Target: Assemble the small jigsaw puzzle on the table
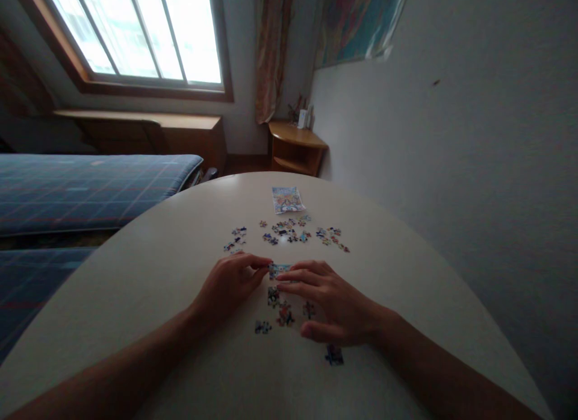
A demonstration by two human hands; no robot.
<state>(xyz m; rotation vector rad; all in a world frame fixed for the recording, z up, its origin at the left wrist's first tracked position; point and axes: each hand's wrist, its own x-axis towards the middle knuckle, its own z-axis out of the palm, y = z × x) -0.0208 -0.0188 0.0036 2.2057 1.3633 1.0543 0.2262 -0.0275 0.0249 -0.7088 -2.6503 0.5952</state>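
Observation:
A short light-blue strip of jigsaw puzzle pieces [280, 268] lies on the table between my hands. My left hand [232, 280] has its thumb and index finger pinched at the strip's left end, on a puzzle piece. Over the strip's right part rests my right hand [334, 296], fingers stretched out and thumb apart, hiding some of it. Just below are a dark puzzle piece [273, 296], a reddish one [285, 315] and another [309, 310] near the right palm. Closer to me lie small pieces [262, 328] and a dark piece [335, 355] below the right hand.
Several loose pieces [289, 230] are scattered beyond the hands, with groups at left [235, 240] and right [332, 235]. A printed picture sheet [288, 200] lies farther back on the round white table [180, 227]. A bed [90, 191] stands left, a wall [474, 167] right.

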